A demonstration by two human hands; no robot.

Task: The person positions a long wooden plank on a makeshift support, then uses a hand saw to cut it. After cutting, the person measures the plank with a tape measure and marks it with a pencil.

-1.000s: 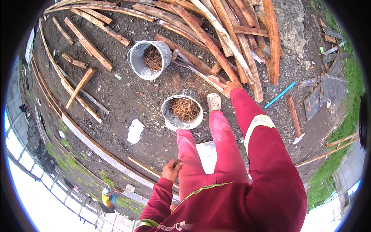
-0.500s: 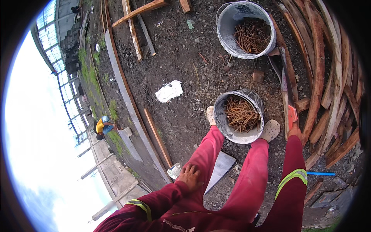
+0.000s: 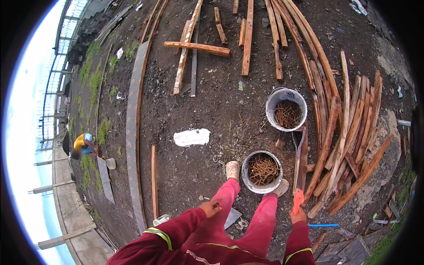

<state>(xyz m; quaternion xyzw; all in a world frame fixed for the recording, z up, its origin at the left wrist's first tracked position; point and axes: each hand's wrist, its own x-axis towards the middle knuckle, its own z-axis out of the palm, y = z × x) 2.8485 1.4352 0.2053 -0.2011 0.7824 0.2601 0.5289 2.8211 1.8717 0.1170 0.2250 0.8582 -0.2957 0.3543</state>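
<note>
R hand (image 3: 298, 216) has an orange-handled saw (image 3: 299, 197), fingers wrapped round the grip; blade points away, alongside the timber pile (image 3: 341, 141). L hand (image 3: 211, 209) is nr the L thigh, fingers part-curled; can't tell if they pinch smth dark. Near bucket (image 3: 260, 189) w/ rusty nails (image 3: 263, 171) stands b/w the clogs (image 3: 232, 171); far bucket (image 3: 287, 94), also w/ nails, is just beyond. Blue strip (image 3: 323, 225) on the ground nr the R forearm. Co-worker (image 3: 81, 143) in yellow bends over, far L.

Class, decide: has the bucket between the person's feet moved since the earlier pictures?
No. The bucket hasn't visibly shifted either way against the small wood block, which lies between it and the farther bucket.
</note>
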